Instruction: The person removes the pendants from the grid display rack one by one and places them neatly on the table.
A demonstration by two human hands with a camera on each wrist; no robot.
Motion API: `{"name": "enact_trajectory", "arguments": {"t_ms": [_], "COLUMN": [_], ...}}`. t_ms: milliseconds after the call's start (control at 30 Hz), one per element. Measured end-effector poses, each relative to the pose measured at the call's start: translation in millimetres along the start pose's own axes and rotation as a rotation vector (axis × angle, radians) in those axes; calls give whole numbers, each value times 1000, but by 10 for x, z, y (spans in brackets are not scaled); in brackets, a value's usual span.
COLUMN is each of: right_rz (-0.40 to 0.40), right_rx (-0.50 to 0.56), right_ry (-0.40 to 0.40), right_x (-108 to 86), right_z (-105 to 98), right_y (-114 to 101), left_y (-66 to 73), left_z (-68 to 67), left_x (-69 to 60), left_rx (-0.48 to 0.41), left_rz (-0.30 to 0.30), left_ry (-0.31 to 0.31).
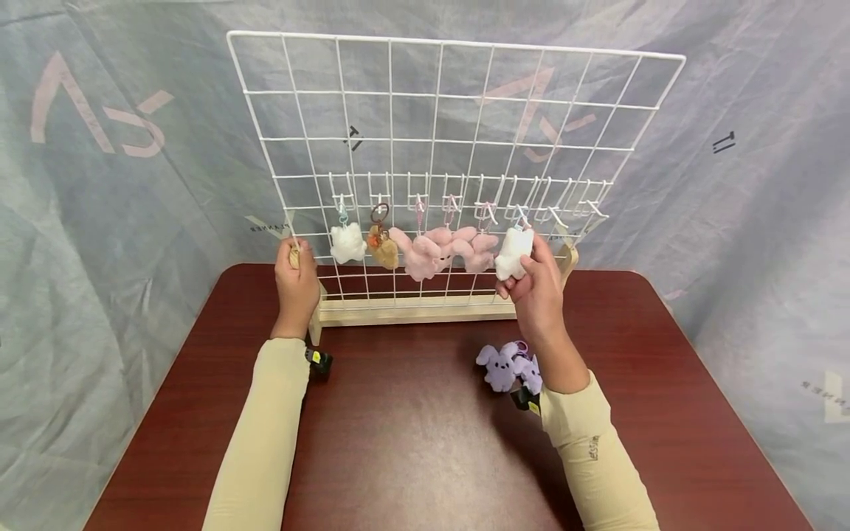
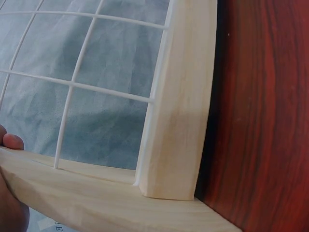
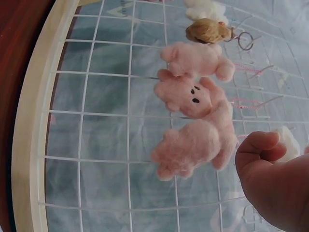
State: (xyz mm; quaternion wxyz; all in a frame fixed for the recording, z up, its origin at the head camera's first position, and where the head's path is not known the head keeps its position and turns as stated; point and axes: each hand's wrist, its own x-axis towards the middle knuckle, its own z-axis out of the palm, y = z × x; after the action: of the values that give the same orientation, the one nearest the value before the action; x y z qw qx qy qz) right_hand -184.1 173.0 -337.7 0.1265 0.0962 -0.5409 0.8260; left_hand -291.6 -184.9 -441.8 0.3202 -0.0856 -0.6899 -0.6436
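Observation:
My left hand (image 1: 296, 284) grips the wooden side post (image 2: 72, 193) of a white wire grid rack (image 1: 432, 140). At the rack's right part, my right hand (image 1: 541, 299) holds a white plush keychain (image 1: 513, 254) between thumb and fingers, its cord up at a hook. Whether the cord hangs on that hook, I cannot tell. In the right wrist view the fingers and thumb hide most of the white plush (image 3: 289, 145). Left of it hang three pink plush keychains (image 1: 420, 257), a brown one (image 1: 384, 251) and another white one (image 1: 348, 243).
Two purple plush keychains (image 1: 499, 367) lie on the dark red table (image 1: 398, 435), near my right wrist and partly covered by it. More white hooks (image 1: 556, 215) stick out at the rack's right end. A grey printed sheet (image 1: 133, 184) hangs behind.

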Motion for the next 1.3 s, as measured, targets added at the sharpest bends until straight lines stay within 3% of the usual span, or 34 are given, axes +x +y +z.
{"name": "enact_trajectory", "arguments": {"t_ms": [433, 767, 1133, 1300], "right_rz": [-28, -53, -1, 9], "right_rx": [-58, -148, -254, -229], "right_ry": [11, 3, 2, -61], "right_x": [-77, -137, -180, -198], "right_z": [68, 73, 77, 75], "right_y": [-60, -62, -39, -25], "left_y": [3, 7, -5, -7], "left_z": [40, 5, -3, -1], "left_x": [-10, -5, -10, -9], "left_rx": [19, -2, -16, -19], "left_rz": [-1, 9, 18, 22], "left_ry": [35, 5, 2, 6]}}
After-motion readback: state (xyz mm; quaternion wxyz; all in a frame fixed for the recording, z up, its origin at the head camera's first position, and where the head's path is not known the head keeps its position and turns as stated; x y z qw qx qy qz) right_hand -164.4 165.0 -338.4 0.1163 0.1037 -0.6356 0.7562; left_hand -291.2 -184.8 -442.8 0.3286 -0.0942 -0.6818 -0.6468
